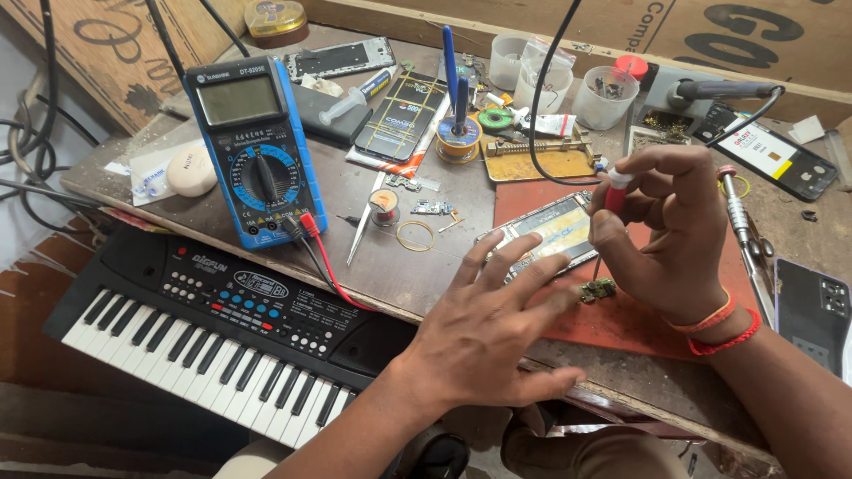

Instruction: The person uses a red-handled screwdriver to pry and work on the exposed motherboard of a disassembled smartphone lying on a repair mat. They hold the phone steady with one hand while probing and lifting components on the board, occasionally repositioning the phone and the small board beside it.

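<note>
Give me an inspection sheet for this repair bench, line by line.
Surface: worn wooden bench with a red mat under the work.
Job's things: opened phone on the mat; small green circuit board beside it; red-handled screwdriver, tip down by the board.
Clutter: blue multimeter, tweezers, solder spool, plastic cups, other phones, syringe.
Hands: left hand spread, fingertips at the phone's edge; right hand gripping the screwdriver.
Cables: red and black probe leads; black cable looping over the bench.
Surroundings: toy keyboard below the bench; cardboard boxes behind.
</note>
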Action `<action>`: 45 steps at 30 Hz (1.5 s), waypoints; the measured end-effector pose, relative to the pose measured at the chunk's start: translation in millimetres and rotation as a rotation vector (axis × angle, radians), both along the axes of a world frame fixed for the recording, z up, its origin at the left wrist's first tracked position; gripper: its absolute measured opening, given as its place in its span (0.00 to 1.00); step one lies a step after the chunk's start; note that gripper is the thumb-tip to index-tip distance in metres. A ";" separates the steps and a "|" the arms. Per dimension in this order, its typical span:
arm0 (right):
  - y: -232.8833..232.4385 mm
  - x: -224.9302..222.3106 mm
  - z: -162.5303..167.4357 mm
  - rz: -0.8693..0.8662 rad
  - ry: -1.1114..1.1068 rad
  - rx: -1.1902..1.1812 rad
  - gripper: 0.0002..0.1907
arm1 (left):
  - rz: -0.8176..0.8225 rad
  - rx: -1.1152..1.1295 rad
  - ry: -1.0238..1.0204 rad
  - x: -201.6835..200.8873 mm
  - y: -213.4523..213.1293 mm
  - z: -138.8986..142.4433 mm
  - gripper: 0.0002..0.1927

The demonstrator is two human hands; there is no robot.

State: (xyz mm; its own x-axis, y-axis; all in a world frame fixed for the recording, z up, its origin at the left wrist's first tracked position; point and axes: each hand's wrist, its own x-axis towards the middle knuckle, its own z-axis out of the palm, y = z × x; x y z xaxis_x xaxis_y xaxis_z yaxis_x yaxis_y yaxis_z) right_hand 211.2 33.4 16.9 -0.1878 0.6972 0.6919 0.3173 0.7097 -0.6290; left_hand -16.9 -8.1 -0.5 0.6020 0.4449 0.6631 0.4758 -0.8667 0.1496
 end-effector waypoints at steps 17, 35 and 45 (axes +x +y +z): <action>-3.9 -3.2 14.6 0.210 0.017 -0.257 0.22 | -0.097 -0.137 -0.019 -4.5 4.5 -4.4 0.25; -2.0 -3.9 13.7 0.218 -0.009 -0.276 0.22 | -0.077 -0.168 -0.033 -3.1 4.2 -4.0 0.19; -1.8 -3.3 12.7 0.212 -0.012 -0.257 0.22 | -0.086 -0.167 -0.030 -1.0 7.3 -3.7 0.19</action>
State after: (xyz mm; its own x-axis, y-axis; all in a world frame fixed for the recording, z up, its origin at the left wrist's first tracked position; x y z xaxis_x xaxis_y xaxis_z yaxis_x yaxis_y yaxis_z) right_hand 207.8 31.6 29.7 -0.3542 0.7930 0.4957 0.1880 0.5796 -0.7929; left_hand -17.8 -0.8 -4.3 0.6236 0.4982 0.6024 0.3943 -0.8659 0.3079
